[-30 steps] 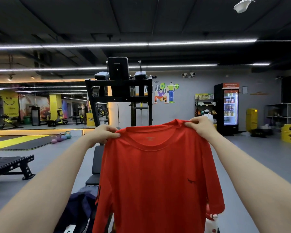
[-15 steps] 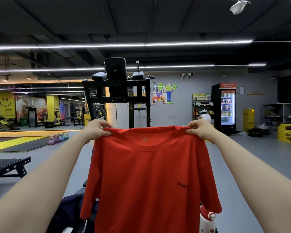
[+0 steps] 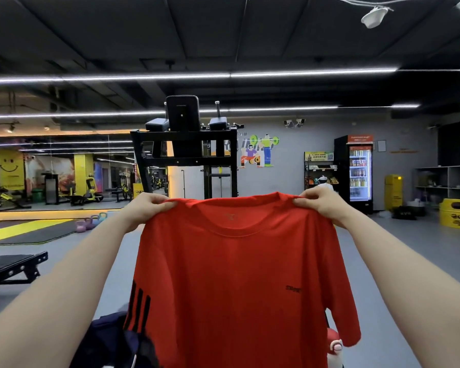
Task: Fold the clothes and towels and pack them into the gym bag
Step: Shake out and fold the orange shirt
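Head view: left hand (image 3: pixel 146 208) and right hand (image 3: pixel 320 201) pinch the hanging red T-shirt (image 3: pixel 237 282) by its shoulders.

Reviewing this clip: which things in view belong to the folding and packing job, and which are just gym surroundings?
Part of the job:
red t-shirt, held up by its shoulders
left hand and right hand, each with a grip on a shoulder
dark garment below, partly hidden

Just surroundings:
kettlebells
drinks fridge
black dip station
yellow bin

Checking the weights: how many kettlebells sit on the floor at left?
3 visible: purple kettlebell, pink one beside it, teal one behind; the left hand may hide more.
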